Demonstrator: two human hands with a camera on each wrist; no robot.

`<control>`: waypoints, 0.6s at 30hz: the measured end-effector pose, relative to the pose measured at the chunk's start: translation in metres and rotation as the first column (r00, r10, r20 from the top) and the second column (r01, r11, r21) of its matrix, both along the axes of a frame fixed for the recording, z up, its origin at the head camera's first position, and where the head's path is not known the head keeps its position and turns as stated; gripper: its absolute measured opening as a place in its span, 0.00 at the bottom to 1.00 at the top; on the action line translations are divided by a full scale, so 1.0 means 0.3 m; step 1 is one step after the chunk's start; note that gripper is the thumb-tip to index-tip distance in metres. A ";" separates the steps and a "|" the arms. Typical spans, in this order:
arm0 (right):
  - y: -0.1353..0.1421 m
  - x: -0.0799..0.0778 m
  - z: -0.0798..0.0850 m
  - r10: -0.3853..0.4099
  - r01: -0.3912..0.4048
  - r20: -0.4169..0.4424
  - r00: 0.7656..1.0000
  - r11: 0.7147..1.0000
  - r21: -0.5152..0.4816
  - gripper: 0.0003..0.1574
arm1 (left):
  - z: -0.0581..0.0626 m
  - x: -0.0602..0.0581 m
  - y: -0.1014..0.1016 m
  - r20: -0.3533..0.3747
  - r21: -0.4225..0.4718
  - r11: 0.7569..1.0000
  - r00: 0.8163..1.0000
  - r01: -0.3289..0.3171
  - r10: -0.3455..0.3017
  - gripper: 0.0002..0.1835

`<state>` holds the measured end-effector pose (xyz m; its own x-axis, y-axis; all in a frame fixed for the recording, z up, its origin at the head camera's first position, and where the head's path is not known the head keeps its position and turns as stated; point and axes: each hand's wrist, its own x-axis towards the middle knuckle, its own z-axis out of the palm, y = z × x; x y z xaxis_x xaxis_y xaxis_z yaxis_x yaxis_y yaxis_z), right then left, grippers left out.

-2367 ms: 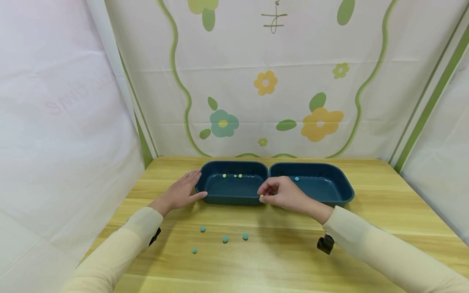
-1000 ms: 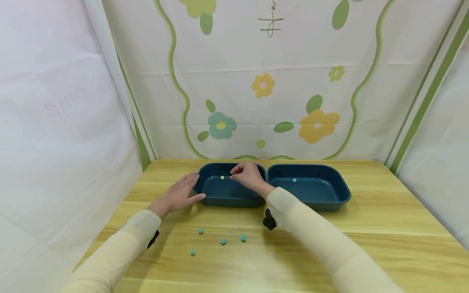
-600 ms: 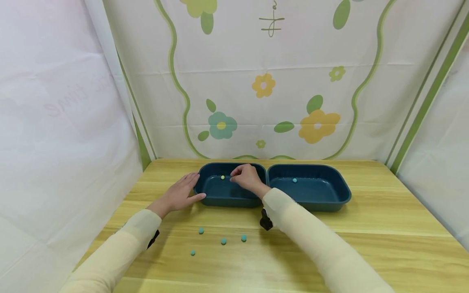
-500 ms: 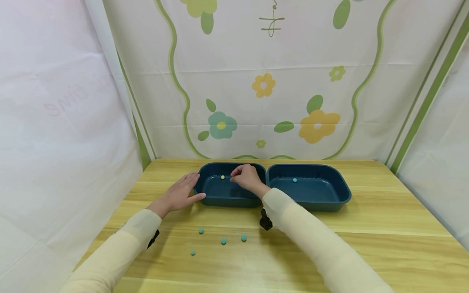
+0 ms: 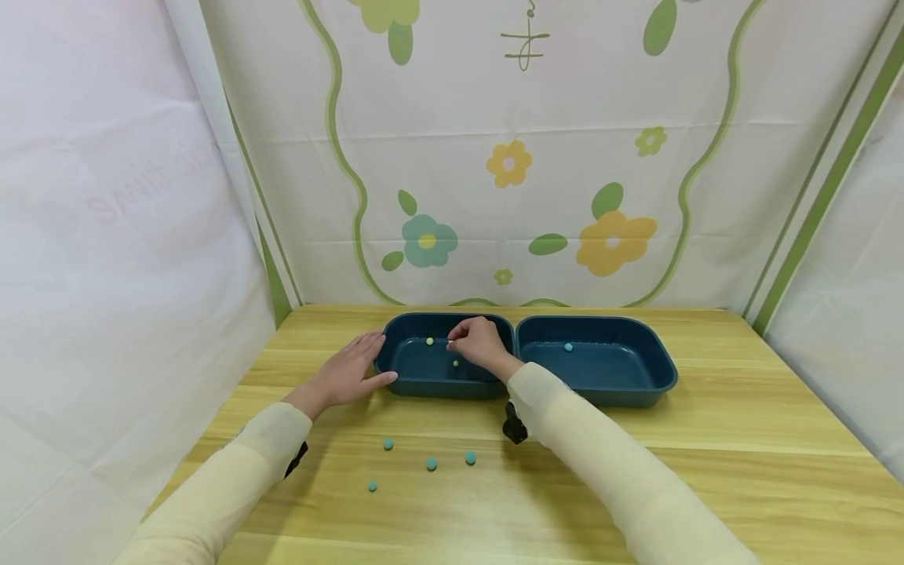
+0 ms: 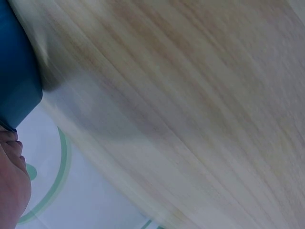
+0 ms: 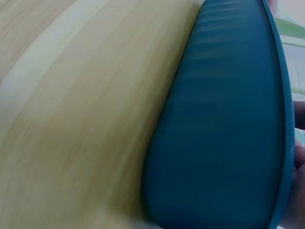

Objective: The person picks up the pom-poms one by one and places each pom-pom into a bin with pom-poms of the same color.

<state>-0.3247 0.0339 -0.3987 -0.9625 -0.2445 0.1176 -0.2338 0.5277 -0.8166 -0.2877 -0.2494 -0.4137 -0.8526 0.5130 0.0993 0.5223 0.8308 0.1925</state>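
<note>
My left hand (image 5: 349,370) rests with straight fingers against the left end of the left dark-blue tray (image 5: 445,389). Over the inside of that tray is my right hand (image 5: 480,344), its fingers loosely bent. A small yellow ball (image 5: 455,363) shows just below the right fingertips, apart from them. Another yellow ball (image 5: 429,341) is near the tray's back wall. A tiny pale spot shows at the right fingertips; whether it is a ball behind them is unclear. In the right wrist view, the tray's wall (image 7: 217,124) covers most of the right hand.
The right dark-blue tray (image 5: 600,399) stands end to end with the left one and contains a blue ball (image 5: 568,347). On the wooden table (image 5: 565,502), in front of the trays, lie several blue balls (image 5: 431,464). Behind hangs a flowered cloth (image 5: 452,157).
My right hand moved left from the trays' junction to above the left tray with a yellow ball. It has let go, and the ball now shows below its fingers. My left hand stayed put.
</note>
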 end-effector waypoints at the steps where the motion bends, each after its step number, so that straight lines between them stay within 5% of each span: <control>1: 0.001 -0.001 0.001 0.000 0.000 -0.003 1.000 1.000 0.001 0.02 | 0.000 0.000 0.000 0.000 -0.001 1.000 1.000 0.000 0.000 0.48; 18: 0.096 -0.002 0.117 0.062 -0.063 -0.061 0.996 0.998 -0.003 0.08 | 0.010 0.003 0.003 0.000 0.000 1.000 1.000 0.003 -0.003 0.48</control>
<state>-0.3254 0.0625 -0.3637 -0.9363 -0.3033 0.1768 -0.3157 0.5069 -0.8021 -0.2867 -0.2486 -0.4107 -0.8511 0.5155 0.0993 0.5247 0.8293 0.1923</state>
